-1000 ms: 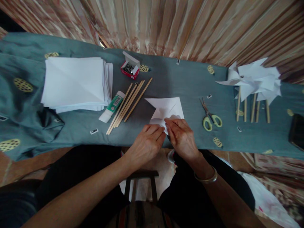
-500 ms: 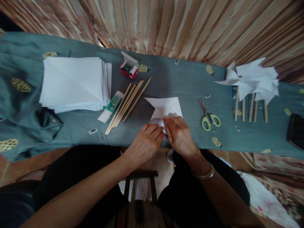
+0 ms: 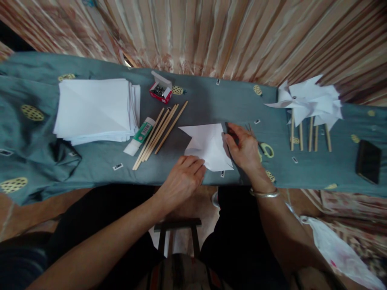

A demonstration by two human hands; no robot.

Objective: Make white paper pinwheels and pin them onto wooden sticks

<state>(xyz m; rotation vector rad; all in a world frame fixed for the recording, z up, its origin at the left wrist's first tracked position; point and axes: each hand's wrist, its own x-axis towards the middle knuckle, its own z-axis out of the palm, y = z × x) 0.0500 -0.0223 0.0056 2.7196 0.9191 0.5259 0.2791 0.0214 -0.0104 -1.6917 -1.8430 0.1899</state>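
1. A bench (image 3: 211,100) covered in a teal cloth carries a stack of white paper (image 3: 95,108) at the left, a glue stick (image 3: 141,135), wooden sticks (image 3: 160,129) and a small red box (image 3: 160,92).
2. Finished paper pinwheels (image 3: 308,102) lie at the right, a dark phone (image 3: 368,161) beyond them.
3. The right hand (image 3: 246,151) covers most of the green-handled scissors (image 3: 266,150); whether it touches them cannot be told.
4. The folded white paper (image 3: 208,147) lies between both hands. The left hand (image 3: 184,179) presses its near corner with flat fingers, grip holding nothing; the right hand's grip is loosely curled at the paper's right edge.
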